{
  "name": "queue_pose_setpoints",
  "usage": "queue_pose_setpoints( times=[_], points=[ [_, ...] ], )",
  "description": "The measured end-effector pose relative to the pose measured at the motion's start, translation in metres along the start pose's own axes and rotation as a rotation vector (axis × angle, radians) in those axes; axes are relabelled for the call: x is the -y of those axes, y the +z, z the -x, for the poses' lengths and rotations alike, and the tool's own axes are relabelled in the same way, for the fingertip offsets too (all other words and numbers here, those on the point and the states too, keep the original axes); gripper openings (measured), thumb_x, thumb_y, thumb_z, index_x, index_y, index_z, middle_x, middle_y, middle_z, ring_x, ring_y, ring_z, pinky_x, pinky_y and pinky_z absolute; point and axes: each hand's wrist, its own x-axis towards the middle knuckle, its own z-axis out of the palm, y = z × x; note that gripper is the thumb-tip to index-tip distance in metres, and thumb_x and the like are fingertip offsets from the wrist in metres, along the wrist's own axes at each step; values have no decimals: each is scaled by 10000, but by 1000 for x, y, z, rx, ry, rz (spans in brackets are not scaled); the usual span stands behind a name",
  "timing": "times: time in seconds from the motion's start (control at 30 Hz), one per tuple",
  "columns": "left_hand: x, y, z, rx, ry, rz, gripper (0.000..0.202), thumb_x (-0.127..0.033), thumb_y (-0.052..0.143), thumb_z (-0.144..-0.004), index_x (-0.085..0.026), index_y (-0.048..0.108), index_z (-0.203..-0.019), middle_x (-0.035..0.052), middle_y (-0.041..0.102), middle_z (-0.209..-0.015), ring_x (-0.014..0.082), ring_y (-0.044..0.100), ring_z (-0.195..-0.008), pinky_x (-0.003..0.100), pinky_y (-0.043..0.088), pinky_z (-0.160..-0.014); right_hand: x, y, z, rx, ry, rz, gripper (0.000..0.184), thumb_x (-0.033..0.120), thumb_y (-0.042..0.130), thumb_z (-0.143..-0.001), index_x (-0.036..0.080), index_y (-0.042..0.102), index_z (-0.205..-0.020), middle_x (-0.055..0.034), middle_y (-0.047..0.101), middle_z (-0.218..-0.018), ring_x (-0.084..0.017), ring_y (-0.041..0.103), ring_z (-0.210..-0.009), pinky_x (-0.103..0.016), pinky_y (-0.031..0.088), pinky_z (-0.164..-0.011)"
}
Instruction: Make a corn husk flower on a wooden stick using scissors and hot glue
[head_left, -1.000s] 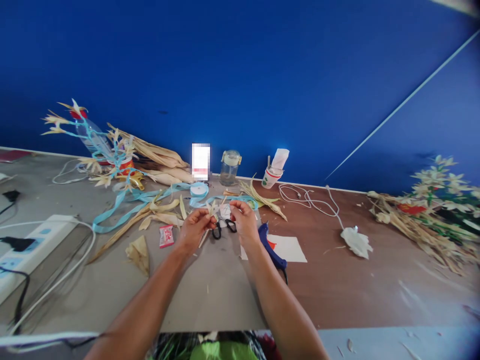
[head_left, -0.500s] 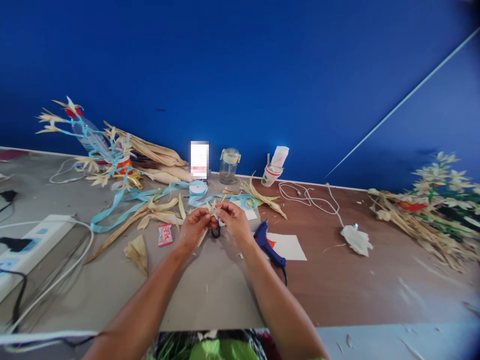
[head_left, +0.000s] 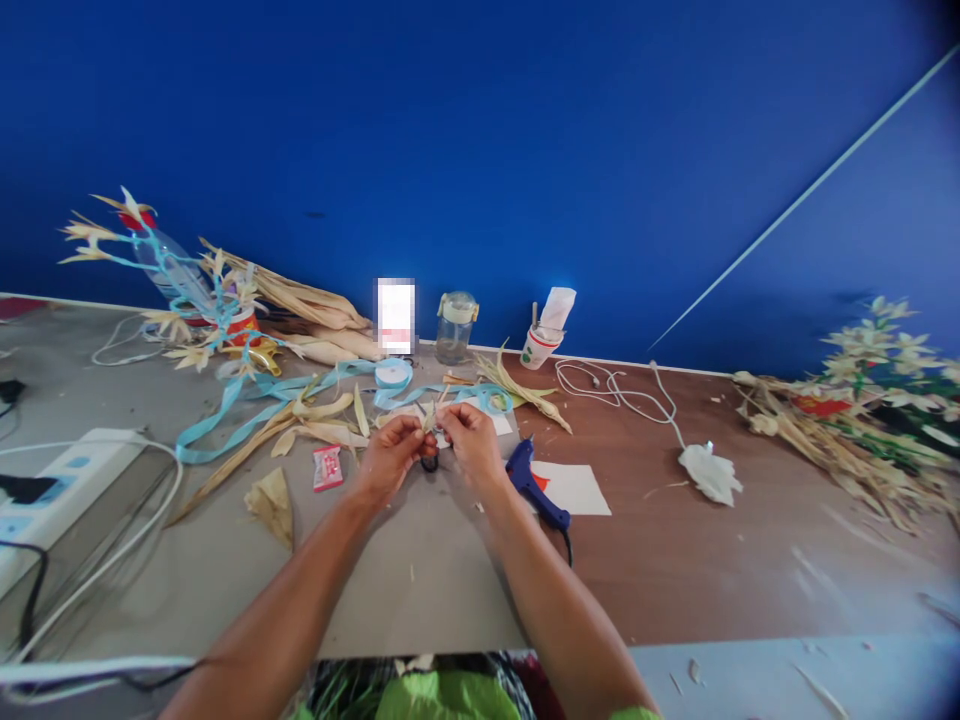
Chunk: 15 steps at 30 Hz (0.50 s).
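Observation:
My left hand (head_left: 391,455) and my right hand (head_left: 472,440) meet over the middle of the table, both with fingers pinched. Between the fingertips is a small pale piece of corn husk (head_left: 429,414), its narrow points sticking up; the lower part is hidden by the fingers. A black loop (head_left: 430,464) lies just below the hands, too covered to identify. To the right of my right wrist rests a blue glue gun (head_left: 537,486), partly over white paper (head_left: 581,488). Loose corn husks (head_left: 319,432) and light-blue ribbon (head_left: 217,425) lie left of and behind the hands.
A ribbon roll (head_left: 394,374), a lidded jar (head_left: 454,335) and a paper cup (head_left: 540,345) stand toward the wall. At the left are husk flowers on blue stems (head_left: 169,265) and a power strip (head_left: 71,490). A husk bundle (head_left: 817,440) lies far right.
The view has shifted slightly. Both hands stay together at the husk piece, with the fingers slightly repositioned around it.

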Motion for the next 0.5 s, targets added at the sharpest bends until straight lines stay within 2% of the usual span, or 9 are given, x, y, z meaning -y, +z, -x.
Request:
queue_pose_setpoints(
  times=[0.33, 0.5],
  points=[
    [0, 1, 0, -3, -2, 10, 227, -245, 763, -665, -150, 584, -768, 14, 657, -648, 107, 596, -567, 236, 479, -582, 0, -4, -5, -61, 31, -121, 197, 344, 632, -658, 168, 572, -595, 47, 519, -535, -68, 376, -471, -215, 306, -479],
    [2, -2, -2, -14, 26, 23, 212, -239, 759, -669, -150, 600, -778, 6, 639, -634, 89, 563, -556, 209, 450, -557, 0, -7, -6, -50, 63, -154, 321, 481, 622, -689, 161, 610, -663, 20, 550, -582, -70, 405, -462, -220, 318, -468]
  ],
)
